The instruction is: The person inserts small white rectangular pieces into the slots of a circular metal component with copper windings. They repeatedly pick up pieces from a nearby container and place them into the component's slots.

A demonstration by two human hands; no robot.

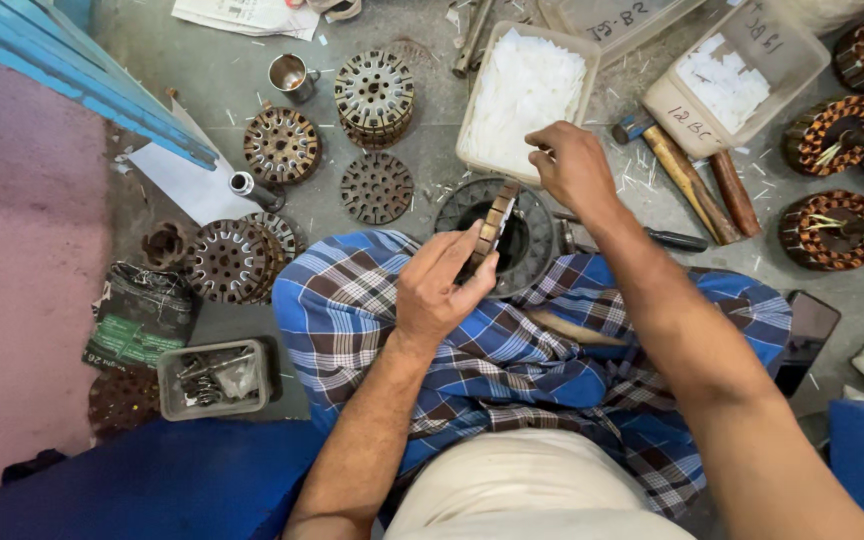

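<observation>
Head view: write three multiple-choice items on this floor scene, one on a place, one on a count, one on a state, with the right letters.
1. Where does the rectangular clear plastic tray of white paper slips lie?
A. Just beyond the right hand
B. On the blue checked cloth
C. Inside the small grey tray of metal parts

2. How many wooden-handled hammers lie to the right of that tray?
A. None
B. Two
C. Five

3. How does the left hand hold the round slotted brown metal core?
A. Flat on the palm
B. On edge, pinched in its grip
C. It is not touching it

Answers:
1 A: the right hand reaches to the tray's near rim.
2 B: two wooden handles lie side by side.
3 B: the core stands upright between thumb and fingers, over the lap.
</observation>
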